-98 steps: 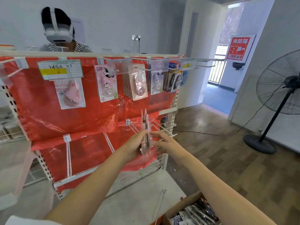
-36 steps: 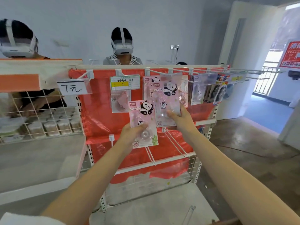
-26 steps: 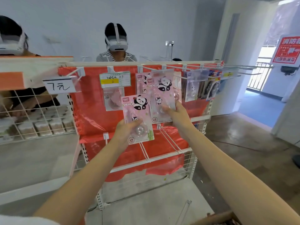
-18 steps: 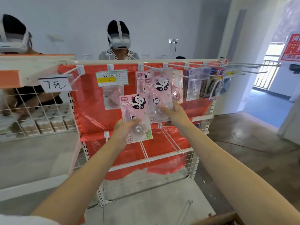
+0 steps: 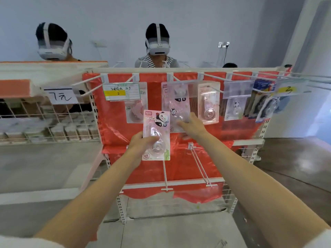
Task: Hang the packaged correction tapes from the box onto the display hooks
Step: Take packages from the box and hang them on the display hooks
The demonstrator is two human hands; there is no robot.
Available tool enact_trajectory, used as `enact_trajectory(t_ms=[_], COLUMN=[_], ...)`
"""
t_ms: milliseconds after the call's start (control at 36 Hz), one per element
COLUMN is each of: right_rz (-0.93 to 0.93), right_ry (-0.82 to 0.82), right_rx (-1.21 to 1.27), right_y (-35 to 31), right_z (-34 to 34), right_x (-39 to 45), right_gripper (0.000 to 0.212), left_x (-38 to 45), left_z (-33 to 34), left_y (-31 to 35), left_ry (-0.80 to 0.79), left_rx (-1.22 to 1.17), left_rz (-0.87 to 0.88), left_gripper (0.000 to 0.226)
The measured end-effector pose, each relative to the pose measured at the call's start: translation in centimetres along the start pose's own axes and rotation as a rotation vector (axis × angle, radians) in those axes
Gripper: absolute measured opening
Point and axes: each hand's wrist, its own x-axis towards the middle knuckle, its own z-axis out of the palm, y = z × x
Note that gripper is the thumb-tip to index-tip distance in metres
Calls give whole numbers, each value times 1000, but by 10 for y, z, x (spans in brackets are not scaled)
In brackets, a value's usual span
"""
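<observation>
My left hand (image 5: 141,145) grips a pink panda correction tape pack (image 5: 156,135) by its lower left side and holds it upright in front of the red display rack (image 5: 114,126). My right hand (image 5: 192,126) reaches up and pinches the bottom of a second pink panda pack (image 5: 176,104). That pack hangs at the top-row hook (image 5: 180,80), behind a clear tag holder. The box is out of view.
More tape packs (image 5: 208,104) hang on the top-row hooks to the right, and a pink one (image 5: 136,111) hangs under a yellow price label. Two bare lower hooks (image 5: 200,167) stick out toward me. A wire basket (image 5: 48,122) sits at left. Two people in headsets stand behind the rack.
My right hand has lifted its pack from beside the left one up to the top-row hook. My left hand has kept its pack lower, at about the same spot.
</observation>
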Motion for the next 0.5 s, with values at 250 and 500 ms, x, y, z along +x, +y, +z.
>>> enact_trajectory(t_ms=[250,500], right_rz=[-42,-155], right_ry=[7,3], right_rx=[-89,-450], right_y=[-5,17], right_z=[-7,-9], right_x=[30,41], right_gripper=[31,39], left_x=[4,4], left_z=[16,29], left_y=[3,0], left_ry=[79,145], left_rx=[33,28], left_rz=[10,9], left_gripper=[22,15])
